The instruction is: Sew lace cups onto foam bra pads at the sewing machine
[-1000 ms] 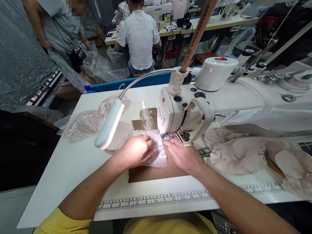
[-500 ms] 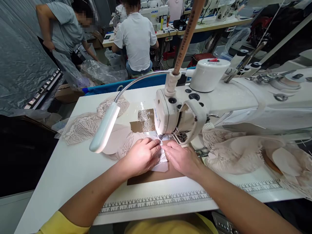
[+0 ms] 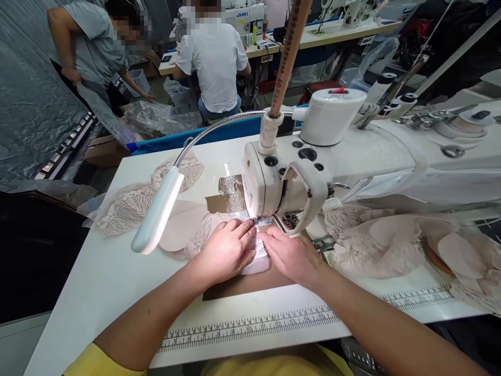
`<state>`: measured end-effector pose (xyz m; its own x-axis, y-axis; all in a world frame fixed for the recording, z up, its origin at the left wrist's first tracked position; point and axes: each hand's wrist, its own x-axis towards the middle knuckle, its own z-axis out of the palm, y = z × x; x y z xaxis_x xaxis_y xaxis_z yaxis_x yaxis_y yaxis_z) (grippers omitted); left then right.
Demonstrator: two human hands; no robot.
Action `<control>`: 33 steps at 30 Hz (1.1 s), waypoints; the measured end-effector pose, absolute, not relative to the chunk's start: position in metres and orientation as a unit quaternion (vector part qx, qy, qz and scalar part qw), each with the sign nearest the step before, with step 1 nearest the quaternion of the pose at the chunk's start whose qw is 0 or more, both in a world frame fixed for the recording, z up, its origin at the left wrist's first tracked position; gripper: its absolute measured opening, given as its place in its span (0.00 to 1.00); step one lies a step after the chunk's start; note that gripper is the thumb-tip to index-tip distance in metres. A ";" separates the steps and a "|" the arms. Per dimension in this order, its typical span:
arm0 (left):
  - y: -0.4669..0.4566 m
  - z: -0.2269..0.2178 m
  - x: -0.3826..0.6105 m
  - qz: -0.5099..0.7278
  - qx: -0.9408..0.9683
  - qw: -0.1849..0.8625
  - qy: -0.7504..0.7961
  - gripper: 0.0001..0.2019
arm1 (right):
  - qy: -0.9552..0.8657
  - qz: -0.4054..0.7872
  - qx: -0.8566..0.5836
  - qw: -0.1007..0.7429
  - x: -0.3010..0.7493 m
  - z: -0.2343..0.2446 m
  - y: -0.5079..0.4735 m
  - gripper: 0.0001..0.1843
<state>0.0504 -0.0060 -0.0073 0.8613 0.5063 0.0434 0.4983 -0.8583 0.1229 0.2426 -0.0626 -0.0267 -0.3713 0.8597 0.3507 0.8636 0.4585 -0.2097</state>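
Note:
Under the head of a white sewing machine (image 3: pixel 263 180) lies a pale lace fabric piece (image 3: pixel 260 253), lit brightly by the lamp. My left hand (image 3: pixel 229 248) presses and grips its left side, fingers together and tips close to the presser foot (image 3: pixel 256 221). From the right, my right hand (image 3: pixel 289 251) holds the edge of the same piece, fingertips almost touching the left ones. The fingers partly hide the fabric, and the needle is too small to make out. More beige lace (image 3: pixel 201 236) spreads out to the left of my left hand.
A lamp (image 3: pixel 158 211) on a bent metal neck hangs over the left side. Lace cups (image 3: pixel 125 209) lie at the table's left; a beige lace heap (image 3: pixel 376 248) lies right. A printed ruler (image 3: pixel 250 330) runs along the front edge. Two people work beyond the table.
The view has shifted slightly, so the background and lamp sit a little further left. Both hands stay at the presser foot, and the fabric's front edge shows slightly nearer the machine.

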 end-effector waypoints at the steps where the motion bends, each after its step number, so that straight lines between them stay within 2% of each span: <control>1: -0.006 -0.008 0.050 0.040 0.963 0.053 0.261 0.22 | -0.828 -0.010 -0.520 0.209 0.243 -0.027 -0.063 0.13; 10: -0.010 -0.005 0.049 0.063 0.967 0.058 0.241 0.19 | -0.847 -0.008 -0.495 0.194 0.247 -0.029 -0.067 0.15; 17: -0.001 -0.006 0.046 0.060 0.967 0.068 0.237 0.20 | -0.843 -0.013 -0.506 0.181 0.246 -0.028 -0.068 0.17; 24: 0.000 -0.006 0.045 0.074 0.971 0.055 0.219 0.16 | -0.857 0.001 -0.475 0.202 0.250 -0.030 -0.071 0.18; 33: 0.003 -0.009 0.044 0.061 0.970 0.053 0.229 0.18 | -0.858 0.007 -0.486 0.166 0.248 -0.029 -0.071 0.17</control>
